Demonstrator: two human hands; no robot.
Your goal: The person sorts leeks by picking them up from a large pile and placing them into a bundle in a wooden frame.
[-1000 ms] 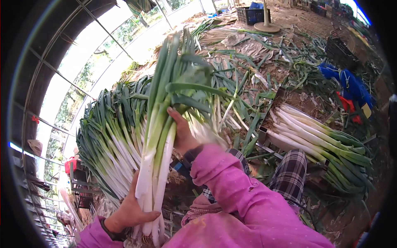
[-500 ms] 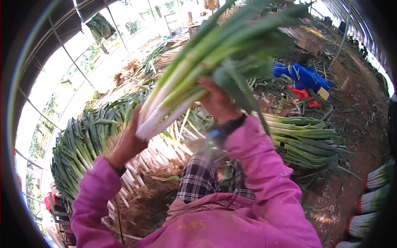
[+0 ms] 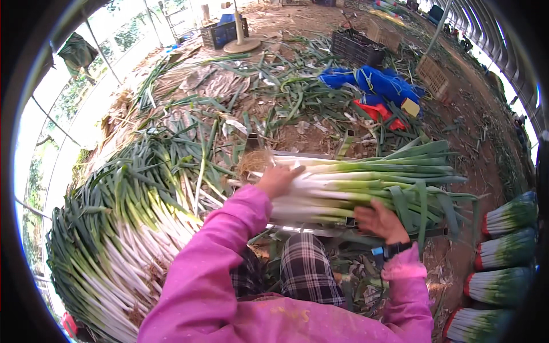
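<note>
A thick pile of leeks lies crosswise on a low metal stand in front of my knees, white stems to the left, green leaves to the right. My left hand rests on the white ends near the roots, its thumb stretched out. At the near side of the pile, my right hand is open, palm against the stems and fingers apart. A larger heap of loose leeks spreads over the ground on my left.
Tied leek bundles line the right side. Beyond the stand lie blue netting, a red cloth and scattered leaves. Farther off are a black crate, a tan crate and a post with a round base.
The leeks I held up in both hands are now down on the pile on the stand. Both hands have come down and right. My view has shifted, showing more of the ground ahead.
</note>
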